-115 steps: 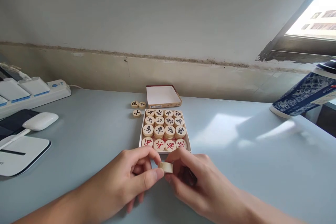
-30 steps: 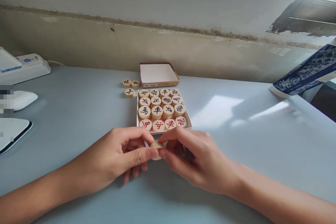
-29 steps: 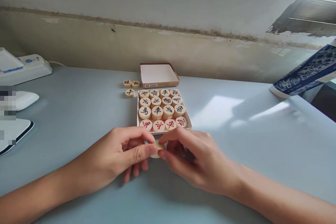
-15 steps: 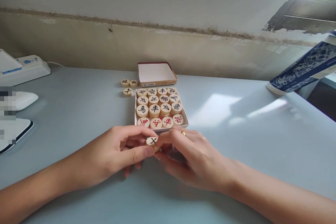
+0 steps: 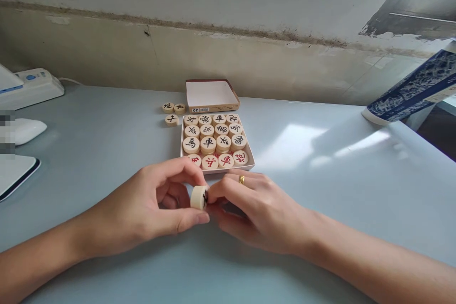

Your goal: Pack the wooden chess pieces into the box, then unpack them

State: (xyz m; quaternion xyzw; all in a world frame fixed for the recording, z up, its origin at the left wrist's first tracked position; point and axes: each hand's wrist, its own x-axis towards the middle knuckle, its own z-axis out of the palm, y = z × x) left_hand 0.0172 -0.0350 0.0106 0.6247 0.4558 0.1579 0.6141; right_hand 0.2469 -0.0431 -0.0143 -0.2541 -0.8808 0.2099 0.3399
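Observation:
A round wooden chess piece with a black character stands on edge between both my hands, just above the table. My left hand pinches it with thumb and forefinger. My right hand, which wears a gold ring, closes its fingertips on the piece's other side. Right behind my fingers lies an open white box filled with rows of wooden pieces, black characters at the back and red ones in the front row.
Three loose pieces lie left of the box, and its empty lid sits behind it near the wall. A white mouse, a power strip and a white device are at the left. A blue patterned object juts in at the right.
The piece, held flat with its blank side up a second ago, has been turned over between my fingers and now stands on edge. The camera view has shifted slightly.

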